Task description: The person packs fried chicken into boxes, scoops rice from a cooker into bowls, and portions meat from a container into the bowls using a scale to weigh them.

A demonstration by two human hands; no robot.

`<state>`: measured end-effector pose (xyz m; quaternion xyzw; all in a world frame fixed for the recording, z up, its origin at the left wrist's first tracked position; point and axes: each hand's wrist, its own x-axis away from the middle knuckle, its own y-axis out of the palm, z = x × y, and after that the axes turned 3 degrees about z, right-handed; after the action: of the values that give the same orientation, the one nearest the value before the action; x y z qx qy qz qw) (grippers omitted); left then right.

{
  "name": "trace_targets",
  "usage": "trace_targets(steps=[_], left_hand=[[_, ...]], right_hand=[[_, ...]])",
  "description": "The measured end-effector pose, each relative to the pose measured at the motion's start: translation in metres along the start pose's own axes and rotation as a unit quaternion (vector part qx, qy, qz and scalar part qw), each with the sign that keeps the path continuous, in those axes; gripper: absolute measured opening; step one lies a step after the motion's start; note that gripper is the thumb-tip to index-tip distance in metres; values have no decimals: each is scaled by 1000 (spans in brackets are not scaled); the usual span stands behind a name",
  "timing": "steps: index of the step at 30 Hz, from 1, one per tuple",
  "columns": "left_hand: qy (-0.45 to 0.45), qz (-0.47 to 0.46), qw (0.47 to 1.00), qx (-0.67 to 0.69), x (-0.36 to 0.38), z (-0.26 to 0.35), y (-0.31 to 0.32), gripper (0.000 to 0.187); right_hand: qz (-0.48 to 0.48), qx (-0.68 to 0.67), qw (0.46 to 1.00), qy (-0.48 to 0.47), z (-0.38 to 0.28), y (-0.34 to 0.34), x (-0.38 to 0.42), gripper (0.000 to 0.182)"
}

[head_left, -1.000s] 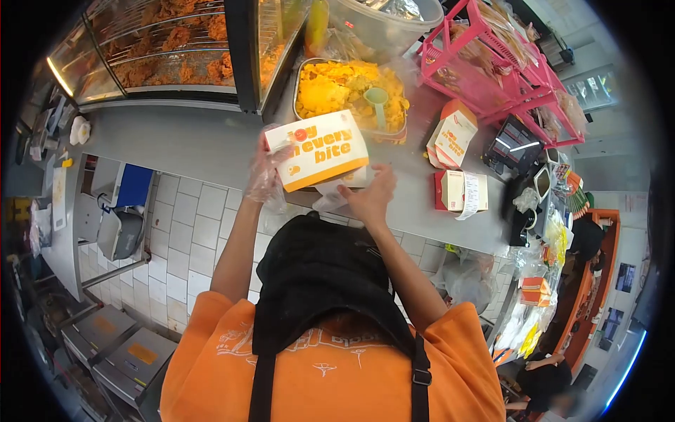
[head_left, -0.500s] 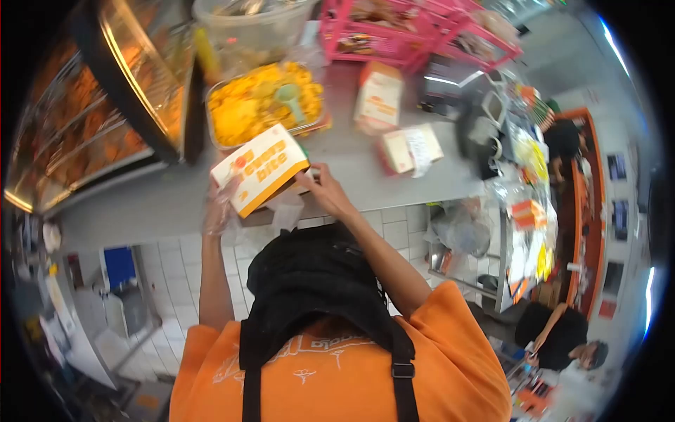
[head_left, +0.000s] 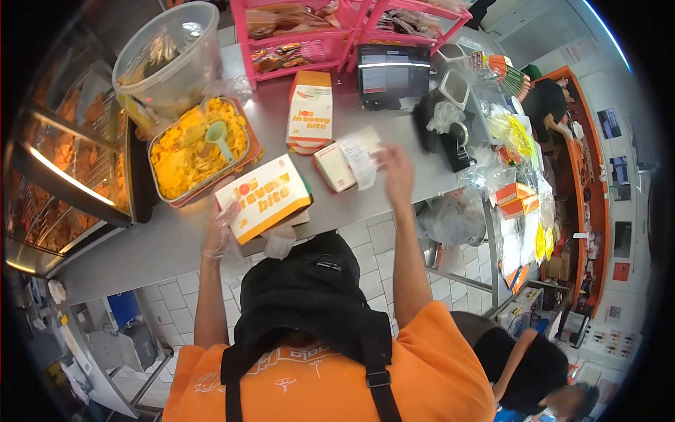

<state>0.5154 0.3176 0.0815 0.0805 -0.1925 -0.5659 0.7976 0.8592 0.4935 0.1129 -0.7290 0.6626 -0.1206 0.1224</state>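
My left hand (head_left: pixel 216 232), in a clear plastic glove, grips the left side of a white and orange cardboard food box (head_left: pixel 264 197) at the counter's front edge. A loose piece of the clear plastic hangs below that hand. My right hand (head_left: pixel 398 172) is bare and slightly blurred, its fingers stretched out at the right end of a small white and red carton (head_left: pixel 335 169). A printed receipt (head_left: pixel 359 160) lies across this carton, close to my fingertips. Behind them stands another printed food box (head_left: pixel 310 112), upright and orange-topped.
A tray of yellow food (head_left: pixel 172 174) with a green scoop (head_left: pixel 219 138) is at the left, beside a clear tub (head_left: pixel 167 67) and a glass food warmer (head_left: pixel 77 169). Pink racks (head_left: pixel 302 46), a screen (head_left: pixel 394 74) and a tape dispenser (head_left: pixel 460 151) line the back. A co-worker (head_left: pixel 527 362) stands at right.
My right hand has left the large box and moved right to the small carton with the receipt. My left hand stays on the large box. The camera view has turned rightward.
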Motion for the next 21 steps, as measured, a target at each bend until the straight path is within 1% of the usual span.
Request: trace_targets(steps=[1,2,3,4,5,7,8,9,10,11,12,14,15,16,18,19,20,21], left_hand=[[0,2,1000,-4,0,-2,3,48],[-6,11,1000,-8,0,-4,7,49],[-12,21,1000,-13,0,-4,10,51],[-16,31,999,-18,0,-5,13,53],[-11,35,999,-21,-2,-3,17,53],[-4,81,997,4,-2,-2,24,54],[-4,106,994,17,2,-1,26,54],[-4,131,991,28,6,0,26,55],[-5,155,987,38,9,3,23,56],[-18,175,984,31,13,2,15,59],[-31,196,980,25,16,2,7,61],[-18,224,973,55,29,2,7,78],[-33,276,959,64,30,11,25,74],[-34,283,956,65,34,9,26,74],[20,337,941,24,41,8,26,72],[19,328,941,78,47,11,33,71],[19,332,940,77,51,10,34,71],[35,363,929,63,57,10,35,68]], right_hand=[[46,0,999,-22,8,-17,-28,35],[44,-3,999,-21,14,-23,-55,35],[67,76,991,-86,21,-29,-80,37],[89,153,972,-152,29,-35,-99,39],[87,147,973,-156,40,-37,-117,39],[89,278,926,-238,66,-32,-149,44],[83,272,929,-238,77,-31,-161,44],[57,272,932,-231,85,-29,-167,45],[30,272,936,-222,84,-26,-168,46],[8,248,951,-185,82,-29,-168,46],[1,242,953,-182,78,-29,-167,46],[8,279,944,-173,74,-29,-168,47],[-1,277,945,-175,74,-29,-170,47],[-6,298,938,-178,74,-28,-171,47],[-13,318,930,-182,75,-29,-171,47],[10,266,946,-185,75,-31,-169,48],[34,212,959,-187,74,-32,-165,48],[29,210,959,-187,72,-33,-159,48]])
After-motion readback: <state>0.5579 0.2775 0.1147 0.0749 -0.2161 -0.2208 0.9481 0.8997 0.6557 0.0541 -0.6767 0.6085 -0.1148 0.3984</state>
